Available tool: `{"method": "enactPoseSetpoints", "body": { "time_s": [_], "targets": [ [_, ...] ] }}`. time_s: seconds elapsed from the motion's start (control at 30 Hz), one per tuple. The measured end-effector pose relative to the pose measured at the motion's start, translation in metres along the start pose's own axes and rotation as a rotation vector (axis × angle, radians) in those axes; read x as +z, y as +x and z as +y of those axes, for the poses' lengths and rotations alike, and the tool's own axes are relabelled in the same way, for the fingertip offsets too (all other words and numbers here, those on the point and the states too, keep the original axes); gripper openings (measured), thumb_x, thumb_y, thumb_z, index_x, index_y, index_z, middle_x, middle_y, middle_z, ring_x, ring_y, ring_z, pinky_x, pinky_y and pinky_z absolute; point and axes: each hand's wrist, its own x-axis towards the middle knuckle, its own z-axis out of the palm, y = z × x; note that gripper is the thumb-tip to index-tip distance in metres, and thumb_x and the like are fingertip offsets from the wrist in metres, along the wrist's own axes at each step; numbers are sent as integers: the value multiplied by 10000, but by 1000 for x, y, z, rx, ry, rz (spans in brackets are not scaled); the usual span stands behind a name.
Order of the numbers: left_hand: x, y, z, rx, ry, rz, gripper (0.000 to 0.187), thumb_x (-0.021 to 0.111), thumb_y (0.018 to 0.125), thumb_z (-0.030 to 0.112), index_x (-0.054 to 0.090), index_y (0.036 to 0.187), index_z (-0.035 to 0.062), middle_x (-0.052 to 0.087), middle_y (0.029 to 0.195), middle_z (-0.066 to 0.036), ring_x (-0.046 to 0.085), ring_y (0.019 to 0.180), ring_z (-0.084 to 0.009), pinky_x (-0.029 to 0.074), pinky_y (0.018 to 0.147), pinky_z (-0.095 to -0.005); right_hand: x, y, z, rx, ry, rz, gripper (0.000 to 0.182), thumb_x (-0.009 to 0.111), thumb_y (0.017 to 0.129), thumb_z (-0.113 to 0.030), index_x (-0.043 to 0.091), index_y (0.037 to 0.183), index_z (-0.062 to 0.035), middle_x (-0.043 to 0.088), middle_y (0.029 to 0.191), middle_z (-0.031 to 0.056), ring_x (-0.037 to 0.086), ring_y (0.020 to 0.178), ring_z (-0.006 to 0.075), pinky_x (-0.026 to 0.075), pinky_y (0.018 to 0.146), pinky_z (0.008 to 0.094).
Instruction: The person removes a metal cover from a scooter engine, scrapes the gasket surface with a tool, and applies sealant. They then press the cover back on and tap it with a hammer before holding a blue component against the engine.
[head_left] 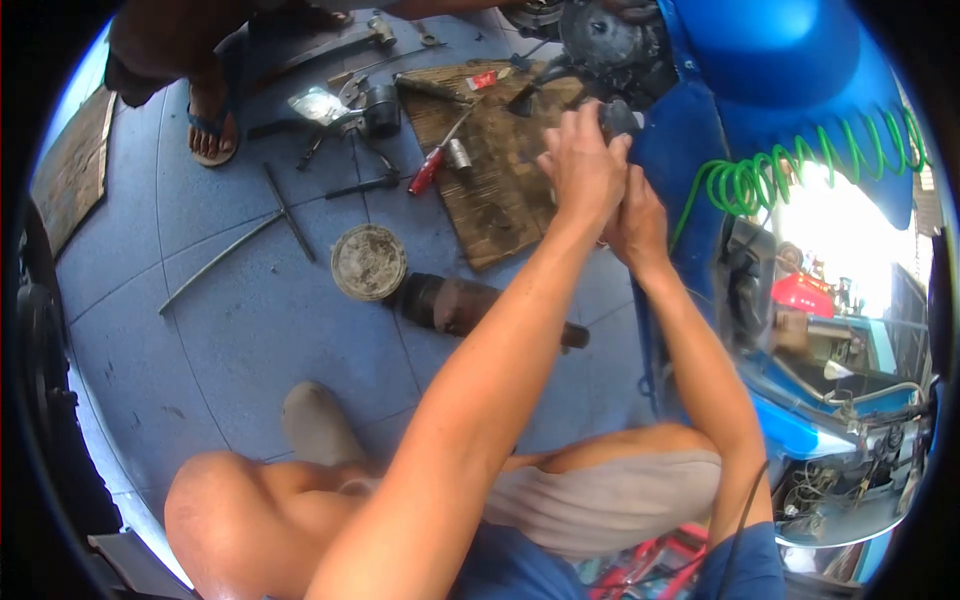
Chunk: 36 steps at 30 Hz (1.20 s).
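Note:
My left hand (580, 165) is closed around a dark power tool (621, 119), its fingers curled over the top. Just below it, my right hand (638, 222) is wrapped round the lower part of the same tool. The tool's rounded dark end shows past my left fingers, but most of it is hidden. A green coiled air hose (735, 188) runs down close to my right wrist; where it joins is hidden. Both hands are beside a blue body panel (685, 150), below a greasy engine (610, 40).
An oily cardboard sheet (500, 215) holds a red-handled screwdriver (428, 172) and a socket (459, 153). Nearby on the tiles are a T-shaped wrench (283, 212), a round tin (368, 262) and a dark cylinder (450, 305). Another person's sandalled foot (212, 130) stands at upper left.

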Motion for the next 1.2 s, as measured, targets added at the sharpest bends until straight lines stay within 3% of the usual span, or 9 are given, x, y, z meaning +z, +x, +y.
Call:
{"method": "enactPoseSetpoints", "body": {
  "time_s": [0.03, 0.17, 0.27, 0.67, 0.73, 1.07, 1.13, 1.2],
  "targets": [
    [1, 1, -1, 23, 33, 36, 565, 753, 881, 319, 583, 1379, 114, 619, 1288, -114, 529, 1235, -350, 385, 1036, -540, 0, 0, -1, -5, 7, -5, 362, 603, 822, 17, 490, 1163, 56, 631, 1012, 306, 623, 965, 508, 510, 831, 561],
    [-1, 2, -4, 43, 80, -7, 644, 756, 896, 373, 549, 1408, 42, 611, 1289, -150, 531, 1209, -373, 392, 1035, -517, -3, 0, -4, -5, -13, 3, 314, 629, 840, -15, 494, 1116, 48, 637, 1014, 302, 629, 961, 502, 511, 835, 560],
    [-1, 2, -3, 38, 52, -23, 587, 762, 883, 296, 568, 1402, 101, 603, 1313, -116, 512, 1261, -357, 368, 1056, -576, -7, 1, -10, 19, 7, 21, 272, 636, 866, -35, 499, 1089, 40, 643, 999, 296, 633, 952, 501, 513, 834, 559],
    [-3, 4, -5, 72, 43, -34, 585, 758, 889, 361, 582, 1384, 105, 627, 1311, -114, 529, 1246, -344, 386, 1036, -539, -8, -1, -9, 57, 34, 19, 292, 682, 871, -67, 497, 1085, 7, 636, 998, 246, 636, 966, 453, 516, 861, 534],
    [-4, 3, -2, 76, 82, -51, 621, 769, 896, 338, 565, 1398, 37, 635, 1322, -184, 554, 1258, -359, 433, 1076, -462, -9, -2, -9, 63, 33, 19, 293, 681, 867, -62, 497, 1083, 8, 635, 1003, 246, 635, 972, 452, 516, 862, 531],
    [-4, 4, -3, 74, 58, -39, 603, 774, 896, 342, 572, 1390, 61, 641, 1312, -173, 557, 1247, -360, 441, 1061, -466, -11, 0, -12, 67, 30, 3, 278, 664, 861, -39, 500, 1079, 15, 632, 1004, 246, 632, 979, 447, 509, 868, 537],
    [-2, 4, -5, 58, 30, -46, 591, 752, 892, 344, 578, 1387, 72, 626, 1307, -121, 520, 1251, -348, 378, 1056, -534, -11, 0, -12, 65, 32, 7, 275, 665, 864, -43, 503, 1078, 15, 632, 999, 246, 633, 977, 447, 509, 865, 534],
    [-1, 4, -7, 58, 30, -48, 590, 752, 893, 343, 578, 1386, 68, 627, 1306, -120, 522, 1246, -345, 378, 1053, -532, -11, 0, -12, 64, 35, 9, 271, 667, 867, -47, 506, 1076, 14, 633, 995, 247, 633, 975, 447, 510, 862, 532]
  ]
}}
